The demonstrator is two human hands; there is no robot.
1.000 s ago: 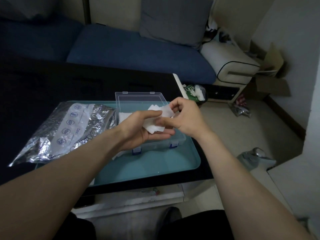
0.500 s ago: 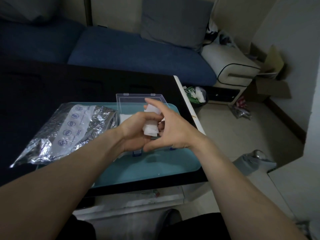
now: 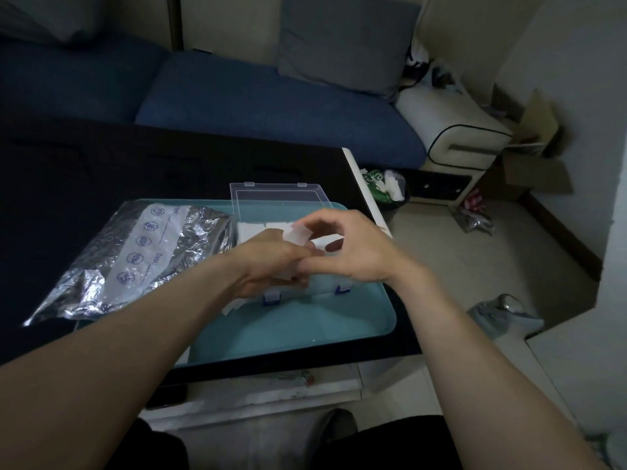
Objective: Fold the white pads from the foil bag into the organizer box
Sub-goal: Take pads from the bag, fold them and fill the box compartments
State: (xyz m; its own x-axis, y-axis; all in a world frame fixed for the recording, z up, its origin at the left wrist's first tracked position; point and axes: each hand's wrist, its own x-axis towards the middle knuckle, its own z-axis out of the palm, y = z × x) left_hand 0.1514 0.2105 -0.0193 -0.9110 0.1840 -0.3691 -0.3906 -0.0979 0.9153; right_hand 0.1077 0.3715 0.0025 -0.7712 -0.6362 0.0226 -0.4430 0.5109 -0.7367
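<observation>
Hands met directly above the clear plastic organizer box (image 3: 288,293): left hand (image 3: 268,266) and right hand (image 3: 356,252) both pinched the small white folded pad (image 3: 298,236), foil bag (image 3: 135,259) lying leftward.

Folded white pad (image 3: 298,235) above open clear organizer box (image 3: 276,198), crinkled foil bag (image 3: 135,256) leftward

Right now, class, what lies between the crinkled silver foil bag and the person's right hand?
In the head view, the left hand and the small white pad that both hands hold lie between the crinkled silver foil bag and the right hand.
</observation>
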